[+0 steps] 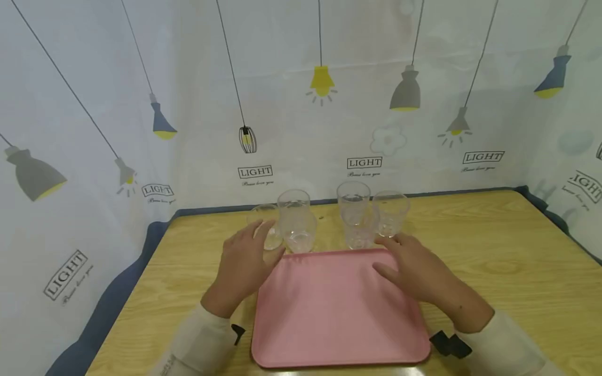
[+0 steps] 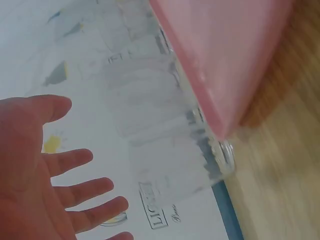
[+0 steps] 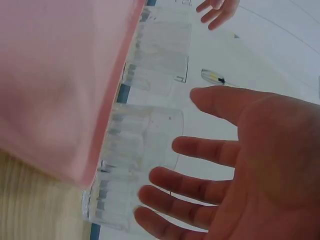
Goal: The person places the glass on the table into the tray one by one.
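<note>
A pink rectangular tray (image 1: 338, 308) lies on the table in front of me. Behind its far edge stand clear glasses in two clusters: a left glass (image 1: 299, 232) with others around it, and a right glass (image 1: 391, 211) beside more. My left hand (image 1: 246, 256) hovers over the tray's far left corner, near the left cluster, its fingers spread and relaxed. Over the far right corner is my right hand (image 1: 411, 263), loosely extended close to the right cluster. Both palms appear bare in the left wrist view (image 2: 30, 175) and right wrist view (image 3: 270, 165); neither hand holds anything.
The wooden table (image 1: 494, 261) extends to both sides of the tray. At the back and sides hangs a white curtain (image 1: 291, 68) printed with lamps and the word LIGHT. A dark blue border (image 1: 451, 193) runs along the table's far edge.
</note>
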`<state>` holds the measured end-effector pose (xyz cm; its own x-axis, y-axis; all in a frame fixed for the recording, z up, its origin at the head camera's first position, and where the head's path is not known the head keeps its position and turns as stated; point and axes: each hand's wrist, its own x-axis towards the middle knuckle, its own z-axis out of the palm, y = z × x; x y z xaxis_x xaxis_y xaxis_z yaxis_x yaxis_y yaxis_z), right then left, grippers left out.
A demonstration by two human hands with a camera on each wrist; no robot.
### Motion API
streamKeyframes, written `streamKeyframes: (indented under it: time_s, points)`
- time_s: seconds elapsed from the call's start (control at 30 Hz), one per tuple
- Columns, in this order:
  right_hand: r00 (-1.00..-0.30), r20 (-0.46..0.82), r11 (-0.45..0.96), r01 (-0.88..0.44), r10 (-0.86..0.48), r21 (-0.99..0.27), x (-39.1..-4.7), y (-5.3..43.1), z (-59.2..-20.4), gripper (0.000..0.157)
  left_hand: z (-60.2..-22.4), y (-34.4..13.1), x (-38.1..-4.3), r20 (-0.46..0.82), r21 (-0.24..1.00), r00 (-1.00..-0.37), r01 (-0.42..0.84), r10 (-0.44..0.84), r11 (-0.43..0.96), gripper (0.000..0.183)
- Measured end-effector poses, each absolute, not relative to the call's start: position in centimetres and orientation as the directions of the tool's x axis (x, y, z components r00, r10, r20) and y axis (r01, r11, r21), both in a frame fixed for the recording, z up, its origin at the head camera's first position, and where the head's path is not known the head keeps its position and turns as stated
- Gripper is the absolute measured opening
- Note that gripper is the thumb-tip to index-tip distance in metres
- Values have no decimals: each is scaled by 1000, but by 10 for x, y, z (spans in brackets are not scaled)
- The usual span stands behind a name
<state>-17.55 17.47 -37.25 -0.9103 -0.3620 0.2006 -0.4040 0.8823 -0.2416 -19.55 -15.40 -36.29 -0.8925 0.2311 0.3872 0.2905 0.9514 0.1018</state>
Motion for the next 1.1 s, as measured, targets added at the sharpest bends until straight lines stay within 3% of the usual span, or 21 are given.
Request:
streamKeyframes:
  time_s: [0.2,0.57,0.8,1.1]
  points:
    - [-931,109,885,-366,-350,-289,-181,186,-373,46,-365,-167,-218,359,179,-921,228,152,957,59]
    - [-924,-17,855,-347,-383,-386,-189,198,-381,41,-379,-181,-256,148,440,-989,87,23,894,89]
    - [-902,-101,825,-332,-419,-457,-189,202,-381,47,-384,-181,-269,53,587,-996,89,71,805,103]
    - [-852,-166,753,-326,-496,-572,-191,206,-390,58,-384,-180,-273,18,609,-995,89,98,788,102]
